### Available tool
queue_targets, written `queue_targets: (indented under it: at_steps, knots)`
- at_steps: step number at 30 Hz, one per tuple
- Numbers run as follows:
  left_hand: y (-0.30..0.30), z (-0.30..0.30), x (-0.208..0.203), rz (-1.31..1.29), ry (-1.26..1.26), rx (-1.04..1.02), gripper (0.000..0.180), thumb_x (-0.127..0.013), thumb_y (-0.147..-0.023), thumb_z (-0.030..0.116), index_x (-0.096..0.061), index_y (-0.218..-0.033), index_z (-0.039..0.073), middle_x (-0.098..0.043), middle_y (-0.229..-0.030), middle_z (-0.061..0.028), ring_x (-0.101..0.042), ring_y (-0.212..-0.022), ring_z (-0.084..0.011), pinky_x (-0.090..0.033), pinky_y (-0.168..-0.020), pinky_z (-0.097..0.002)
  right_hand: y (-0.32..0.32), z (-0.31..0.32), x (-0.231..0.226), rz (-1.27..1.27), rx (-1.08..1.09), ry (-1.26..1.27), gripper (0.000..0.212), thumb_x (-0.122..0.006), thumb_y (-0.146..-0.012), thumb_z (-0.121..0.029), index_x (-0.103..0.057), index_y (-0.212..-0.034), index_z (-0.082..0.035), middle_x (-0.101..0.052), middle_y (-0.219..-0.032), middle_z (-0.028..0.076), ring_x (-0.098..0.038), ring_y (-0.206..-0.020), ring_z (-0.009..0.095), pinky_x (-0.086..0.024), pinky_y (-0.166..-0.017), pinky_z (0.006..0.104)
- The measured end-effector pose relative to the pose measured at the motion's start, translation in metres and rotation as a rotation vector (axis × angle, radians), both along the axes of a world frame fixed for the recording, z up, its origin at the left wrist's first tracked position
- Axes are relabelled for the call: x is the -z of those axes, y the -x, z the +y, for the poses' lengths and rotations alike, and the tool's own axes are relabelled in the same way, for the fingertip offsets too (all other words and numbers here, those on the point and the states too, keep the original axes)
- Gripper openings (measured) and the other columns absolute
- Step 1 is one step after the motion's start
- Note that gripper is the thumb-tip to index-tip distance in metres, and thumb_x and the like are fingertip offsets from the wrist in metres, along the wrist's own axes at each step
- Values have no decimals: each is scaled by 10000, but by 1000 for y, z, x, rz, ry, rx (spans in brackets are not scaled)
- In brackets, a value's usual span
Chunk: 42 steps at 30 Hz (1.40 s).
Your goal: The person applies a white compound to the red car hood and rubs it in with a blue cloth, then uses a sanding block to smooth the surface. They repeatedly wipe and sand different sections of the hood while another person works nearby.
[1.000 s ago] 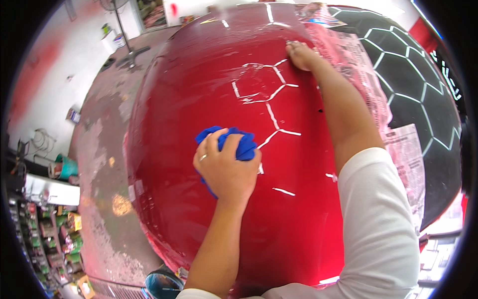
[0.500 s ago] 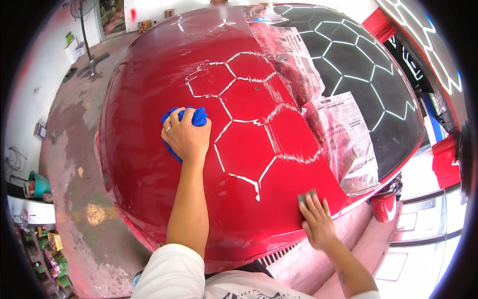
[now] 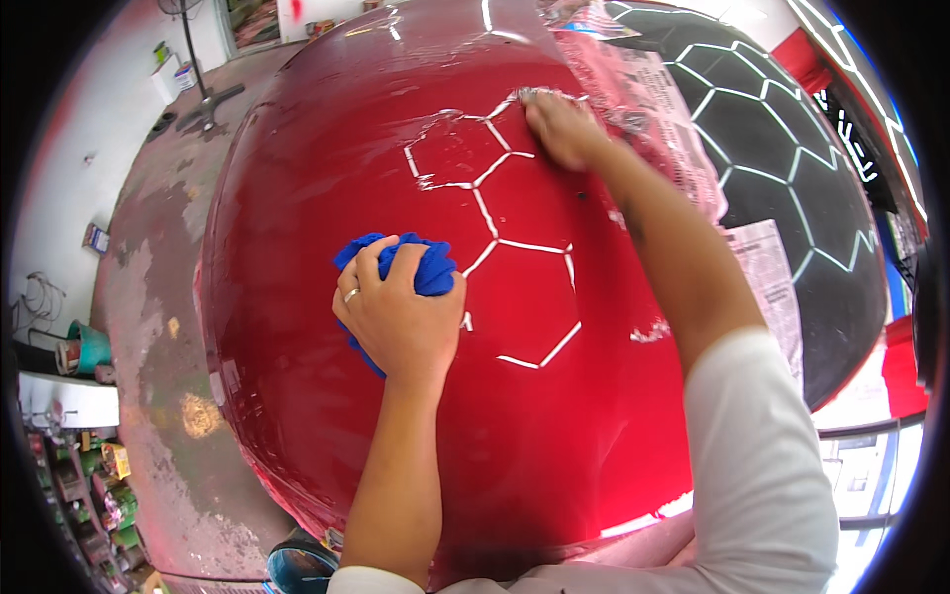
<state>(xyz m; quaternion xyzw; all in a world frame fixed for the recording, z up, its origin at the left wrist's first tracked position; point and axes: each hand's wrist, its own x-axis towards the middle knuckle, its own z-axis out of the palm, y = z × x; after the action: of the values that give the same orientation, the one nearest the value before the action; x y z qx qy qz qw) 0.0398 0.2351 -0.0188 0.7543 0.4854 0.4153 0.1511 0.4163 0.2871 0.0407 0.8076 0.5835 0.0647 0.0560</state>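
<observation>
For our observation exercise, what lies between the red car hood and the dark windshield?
Pink-stained newspaper sheets lie between hood and windshield, in the head view.

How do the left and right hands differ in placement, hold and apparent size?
The left hand holds a bunched blue cloth; whether the right hand holds anything is hidden. The left hand sits lower in view, while the right hand reaches farther across the red panel. The left hand looks larger than the right. Both are over the panel.

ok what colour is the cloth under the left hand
The cloth under the left hand is bright blue, seen best in the head view.
</observation>
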Motion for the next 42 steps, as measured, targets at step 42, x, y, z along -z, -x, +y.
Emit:
queue_targets:
  at_steps: [42]
  knots:
    - [13, 18, -2, -2, -64, -38, 306, -925, -787, 270, -827, -1058, 166, -748, -1320, -21, -661, -1312, -346, -501, -1103, -554, 127, -89, 3, 149, -24, -33, 572, -325, -1242, -401, -408, -1742, -136, -331, -1852, 176, -266, -1730, 393, -227, -1394, 630]
